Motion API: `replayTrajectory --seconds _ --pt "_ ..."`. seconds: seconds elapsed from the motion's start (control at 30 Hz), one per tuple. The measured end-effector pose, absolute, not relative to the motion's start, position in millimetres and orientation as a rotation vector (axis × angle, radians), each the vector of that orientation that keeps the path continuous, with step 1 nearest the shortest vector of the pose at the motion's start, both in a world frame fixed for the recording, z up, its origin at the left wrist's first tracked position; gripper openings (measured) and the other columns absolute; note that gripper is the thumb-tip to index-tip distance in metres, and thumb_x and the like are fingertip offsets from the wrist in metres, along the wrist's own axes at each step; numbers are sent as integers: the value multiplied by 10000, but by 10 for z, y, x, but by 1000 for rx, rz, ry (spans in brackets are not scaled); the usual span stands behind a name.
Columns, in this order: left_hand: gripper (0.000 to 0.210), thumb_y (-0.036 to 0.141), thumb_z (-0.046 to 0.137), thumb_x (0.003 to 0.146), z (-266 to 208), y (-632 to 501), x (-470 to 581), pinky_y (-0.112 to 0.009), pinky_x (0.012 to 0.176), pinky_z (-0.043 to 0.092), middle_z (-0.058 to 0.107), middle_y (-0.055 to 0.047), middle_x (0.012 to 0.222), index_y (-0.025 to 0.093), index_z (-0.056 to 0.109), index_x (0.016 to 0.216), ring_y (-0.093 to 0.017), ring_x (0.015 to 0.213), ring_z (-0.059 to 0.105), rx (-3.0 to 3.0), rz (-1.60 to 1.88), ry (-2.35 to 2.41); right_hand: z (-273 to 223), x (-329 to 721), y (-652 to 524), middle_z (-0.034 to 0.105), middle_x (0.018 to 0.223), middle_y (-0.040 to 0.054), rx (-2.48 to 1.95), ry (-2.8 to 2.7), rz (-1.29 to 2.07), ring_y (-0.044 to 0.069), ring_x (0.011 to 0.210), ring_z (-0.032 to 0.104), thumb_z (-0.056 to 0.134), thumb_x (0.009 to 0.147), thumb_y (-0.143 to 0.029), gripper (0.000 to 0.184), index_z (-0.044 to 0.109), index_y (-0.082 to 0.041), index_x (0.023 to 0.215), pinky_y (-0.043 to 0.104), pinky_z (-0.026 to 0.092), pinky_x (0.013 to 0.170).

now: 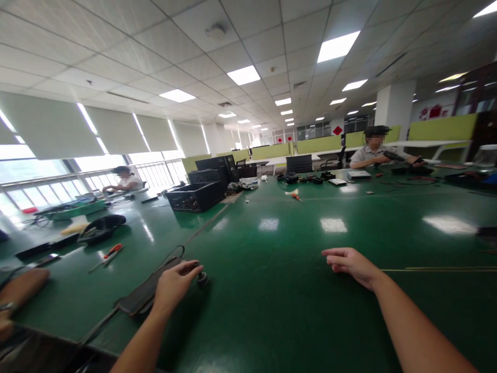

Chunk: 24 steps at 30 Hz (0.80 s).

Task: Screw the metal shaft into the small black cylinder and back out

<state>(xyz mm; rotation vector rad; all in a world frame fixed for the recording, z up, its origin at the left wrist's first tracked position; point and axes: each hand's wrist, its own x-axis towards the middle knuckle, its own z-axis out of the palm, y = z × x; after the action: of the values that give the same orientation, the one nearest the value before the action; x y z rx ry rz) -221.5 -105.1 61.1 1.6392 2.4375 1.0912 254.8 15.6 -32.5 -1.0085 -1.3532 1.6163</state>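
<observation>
My left hand [175,284] is over the green table at left of centre, with its fingers curved towards the thumb in a pinch. A small dark round part [202,280] is at its fingertips; its kind is not clear. Beside and partly behind this hand lies a long flat dark object [142,287] with a thin loop at its far end and a cord at its near end. My right hand [351,265] is above the table at the right, fingers stretched out to the left, and holds nothing.
Orange-handled screwdrivers [112,252] lie at the left. Open dark computer cases [196,197] stand farther back. Thin yellowish rods [438,269] lie at the right. One person [373,155] sits across the table, another [126,181] at far left. A brown forearm-like shape [23,290] shows at the left edge.
</observation>
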Motion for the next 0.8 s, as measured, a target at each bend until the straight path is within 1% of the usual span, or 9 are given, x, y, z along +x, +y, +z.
replayTrajectory --seconds 0.13,0.27,0.4,0.63,0.7,0.8 --pt "470 532 685 624 502 -1044 -2286 -412 786 558 768 -115 941 170 767 914 -353 915 703 1587 1077 2462 -286 2542 137 655 819 42 -1010 -1346 1613 113 653 569 768 701 -268 393 696 -142 1066 251 485 643" --pt "493 554 684 626 434 -1030 -2324 -404 785 554 765 -116 964 170 762 925 -351 932 698 1569 1089 2445 -249 2534 117 657 821 43 -989 -1312 1635 108 654 569 774 692 -260 385 697 -137 1048 244 481 640" --pt "512 566 686 629 427 -1025 -2339 -429 835 539 761 -112 981 171 754 947 -351 958 689 1547 1039 2448 -244 2529 118 652 802 37 -983 -1284 1640 103 638 563 778 682 -259 382 697 -132 1033 241 477 630" --pt "480 584 678 627 381 -1054 -2350 -457 923 514 759 -69 1009 217 756 927 -363 1037 659 1474 987 2405 -256 2526 141 654 808 36 -967 -1252 1635 100 641 574 787 673 -253 380 701 -133 1023 234 480 629" --pt "539 591 685 618 318 -1044 -2392 -455 966 492 749 -69 1047 214 731 1001 -358 1067 647 1478 980 2370 -265 2527 157 656 809 36 -966 -1247 1637 99 637 577 788 671 -258 390 701 -133 1029 235 481 630" --pt "676 571 711 606 243 -991 -2450 -461 1040 429 725 -82 1116 199 643 1167 -346 1109 627 1574 910 2315 -285 2532 184 660 810 38 -977 -1261 1629 101 634 579 790 665 -277 419 697 -130 1047 241 480 635"
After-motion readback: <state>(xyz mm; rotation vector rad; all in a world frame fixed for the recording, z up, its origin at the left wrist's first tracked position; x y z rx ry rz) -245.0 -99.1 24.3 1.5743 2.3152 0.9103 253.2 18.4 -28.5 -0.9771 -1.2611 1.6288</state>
